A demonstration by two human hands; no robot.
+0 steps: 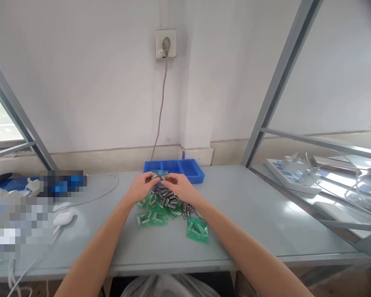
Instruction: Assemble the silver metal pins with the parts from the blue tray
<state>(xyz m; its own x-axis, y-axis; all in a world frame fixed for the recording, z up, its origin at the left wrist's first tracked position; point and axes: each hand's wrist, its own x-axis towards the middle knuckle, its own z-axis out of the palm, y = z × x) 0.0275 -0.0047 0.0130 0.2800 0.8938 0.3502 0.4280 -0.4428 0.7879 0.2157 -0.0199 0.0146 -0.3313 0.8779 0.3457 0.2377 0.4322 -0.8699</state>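
Observation:
My left hand (141, 186) and my right hand (179, 185) meet over the middle of the table. Between them, fingertips closed, they hold a small see-through plastic bag (159, 172); bits of metal seem to show at its opening, though the fingers cover most of it. Beneath the hands lies a pile of short metal pins (168, 197). Around the pile are several green plastic bags with metal parts inside, among them one bag (152, 218) in front of my left hand and another bag (198, 229) beside my right forearm.
A blue divided tray (193, 169) stands just behind my hands, near the wall. On the left are a white charger-like piece (64, 218) and cables. Grey metal frame posts (275, 78) rise at both sides. A power strip (292, 175) lies beyond the right post.

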